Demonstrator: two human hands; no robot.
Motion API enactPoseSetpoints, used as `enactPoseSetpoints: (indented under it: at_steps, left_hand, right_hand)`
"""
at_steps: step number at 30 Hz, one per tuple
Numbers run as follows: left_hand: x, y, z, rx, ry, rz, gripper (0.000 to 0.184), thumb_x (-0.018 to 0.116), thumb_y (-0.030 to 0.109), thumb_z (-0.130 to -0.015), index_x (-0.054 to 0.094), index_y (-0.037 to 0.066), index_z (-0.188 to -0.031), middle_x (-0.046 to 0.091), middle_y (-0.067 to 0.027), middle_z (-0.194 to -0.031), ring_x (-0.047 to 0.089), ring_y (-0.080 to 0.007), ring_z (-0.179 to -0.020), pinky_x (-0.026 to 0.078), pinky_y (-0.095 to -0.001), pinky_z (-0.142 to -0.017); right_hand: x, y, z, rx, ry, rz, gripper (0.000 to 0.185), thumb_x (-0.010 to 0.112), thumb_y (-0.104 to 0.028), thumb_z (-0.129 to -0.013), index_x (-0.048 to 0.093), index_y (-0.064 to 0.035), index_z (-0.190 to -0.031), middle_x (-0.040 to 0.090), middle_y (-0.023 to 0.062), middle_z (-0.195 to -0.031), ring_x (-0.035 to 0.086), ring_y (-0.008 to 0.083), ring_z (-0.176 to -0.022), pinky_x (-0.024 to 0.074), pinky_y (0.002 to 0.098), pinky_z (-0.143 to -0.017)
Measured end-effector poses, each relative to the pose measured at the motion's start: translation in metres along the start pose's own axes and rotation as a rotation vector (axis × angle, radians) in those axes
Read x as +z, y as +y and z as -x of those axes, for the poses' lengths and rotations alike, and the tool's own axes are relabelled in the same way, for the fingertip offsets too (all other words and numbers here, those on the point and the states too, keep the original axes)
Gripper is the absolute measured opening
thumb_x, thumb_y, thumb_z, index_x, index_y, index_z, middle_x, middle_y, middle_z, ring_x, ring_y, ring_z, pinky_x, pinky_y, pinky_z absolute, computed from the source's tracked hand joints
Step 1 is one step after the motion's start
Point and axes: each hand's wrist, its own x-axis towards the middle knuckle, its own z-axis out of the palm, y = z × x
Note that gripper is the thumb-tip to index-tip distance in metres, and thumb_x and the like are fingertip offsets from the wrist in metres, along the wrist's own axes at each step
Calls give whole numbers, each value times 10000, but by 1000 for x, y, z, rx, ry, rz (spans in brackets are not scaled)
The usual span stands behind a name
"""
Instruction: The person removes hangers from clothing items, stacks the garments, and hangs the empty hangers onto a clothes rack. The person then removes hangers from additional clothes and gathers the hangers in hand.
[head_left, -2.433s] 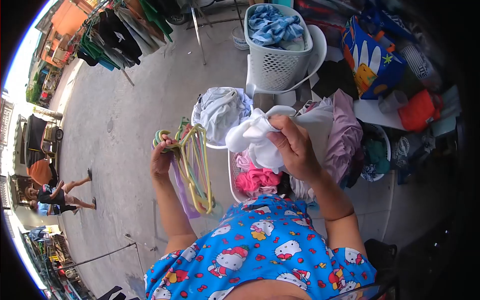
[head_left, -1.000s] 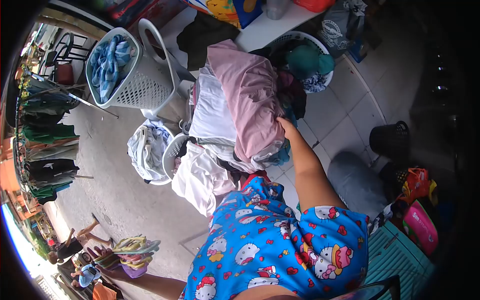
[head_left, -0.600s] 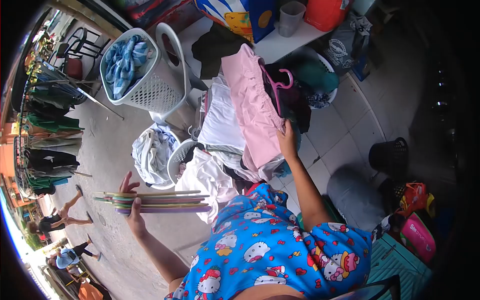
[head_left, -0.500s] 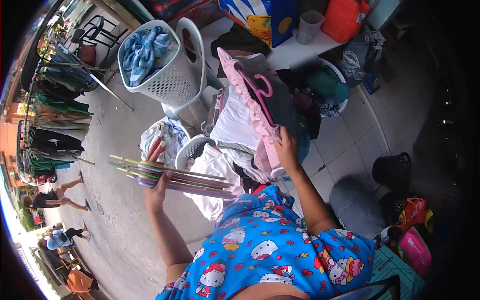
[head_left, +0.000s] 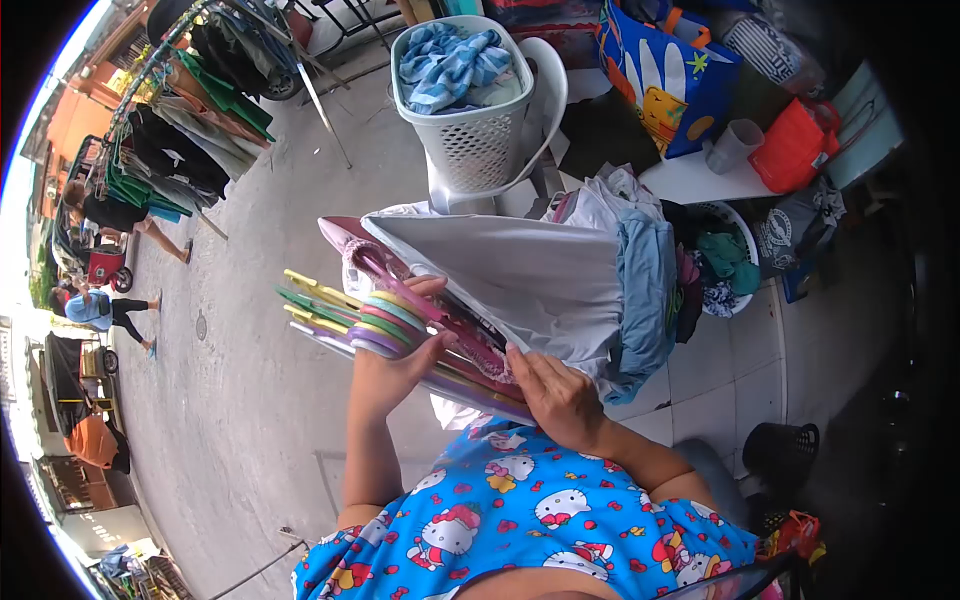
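My left hand (head_left: 395, 375) is closed around a bundle of plastic hangers (head_left: 310, 315), coloured yellow, green, red and purple, their hooks stacked together over the thumb side. Against that bundle lies a pink garment (head_left: 345, 232) with a ruffled edge, on a pink hanger (head_left: 450, 325). My right hand (head_left: 560, 395) pinches cloth at the near end of this garment; the fingertips are partly hidden. Just beyond both hands spreads a whitish garment (head_left: 510, 270), its pointed corner reaching left. Blue-grey cloth (head_left: 645, 300) hangs at its right side.
A white laundry basket (head_left: 470, 150) with blue checked cloth stands on a white chair (head_left: 545, 100). To the right are a basin of dark clothes (head_left: 735, 260), a red bag (head_left: 795, 145) and a black bin (head_left: 780, 450). Clothes hang on a rack (head_left: 175, 130) at left, near passers-by.
The pink garment on its hanger has come left and down against the hanger bundle. My hands are closer together. The whitish garment now spreads beyond them, and the whole view has shifted.
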Motion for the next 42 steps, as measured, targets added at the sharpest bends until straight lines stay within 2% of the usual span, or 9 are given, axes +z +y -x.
enactPoseSetpoints:
  at_steps: [5, 13, 18, 29, 30, 34, 37, 38, 42]
  left_hand:
    - [-16, -23, 26, -125, 109, -255, 349, 629, 68, -798, 535, 13, -1130, 570, -72, -1125, 525, -166, -1030, 394, -276, -899]
    - [22, -113, 42, -337, 91, 368, 212, 652, 96, -793, 612, 9, -982, 626, -45, -892, 581, -140, -832, 458, -280, -754]
    - [38, -147, 53, -327, 79, 365, 140, 614, 89, -822, 612, 1, -932, 646, -60, -928, 603, -139, -832, 474, -273, -745]
    - [11, -161, 38, -354, 307, 333, 88, 562, 71, -850, 600, 20, -912, 610, -47, -894, 564, -133, -834, 436, -249, -764]
    - [6, -171, 40, -467, 396, 371, 93, 573, 78, -844, 598, 19, -911, 608, -48, -896, 561, -133, -848, 430, -253, -777]
    - [1, -158, 30, -295, 321, 354, 94, 575, 70, -844, 595, 30, -926, 607, -25, -885, 563, -107, -790, 444, -239, -726]
    - [7, -151, 27, -312, 256, 359, 95, 572, 74, -846, 594, 24, -924, 611, -40, -894, 567, -121, -820, 442, -252, -763]
    - [9, -153, 27, -325, 251, 358, 99, 570, 82, -848, 596, 20, -920, 611, -48, -905, 566, -132, -846, 435, -262, -791]
    - [9, -150, 24, -344, 262, 429, 101, 570, 85, -849, 598, 15, -914, 612, -60, -923, 568, -141, -865, 432, -269, -810]
  right_hand:
    - [34, -3, -5, -86, -144, 117, 537, 546, -22, -714, 476, -58, -1245, 471, 57, -734, 547, 161, -637, 482, 265, -503]
    - [90, 20, 32, 20, -207, 21, 499, 541, -47, -730, 489, -77, -1226, 485, 69, -768, 573, 198, -691, 504, 295, -544]
    - [102, 36, 40, 196, -209, -307, 288, 630, -232, -769, 557, -122, -1025, 507, 63, -855, 563, 234, -813, 488, 365, -674]
    - [73, 67, 50, -248, 24, -40, 84, 584, -105, -655, 549, -92, -732, 524, 26, -859, 533, 168, -799, 457, 275, -598]
    - [75, 71, 61, -246, -10, -5, 103, 587, -118, -652, 564, -95, -749, 522, 23, -861, 534, 181, -803, 459, 292, -615]
    - [84, 83, 81, -37, -183, -130, 153, 647, -148, -699, 571, -89, -818, 522, 39, -900, 534, 222, -810, 466, 319, -659]
    - [89, 78, 74, 150, 161, -164, 264, 677, -163, -705, 556, -84, -926, 526, 72, -927, 543, 236, -849, 471, 322, -696]
    - [90, 78, 68, 114, 178, -176, 395, 696, -165, -679, 528, -80, -1027, 527, 99, -938, 547, 251, -880, 475, 340, -748]
    - [100, 86, 60, 23, 13, -250, 377, 661, -85, -711, 521, -67, -1060, 528, 89, -915, 545, 254, -863, 480, 353, -790]
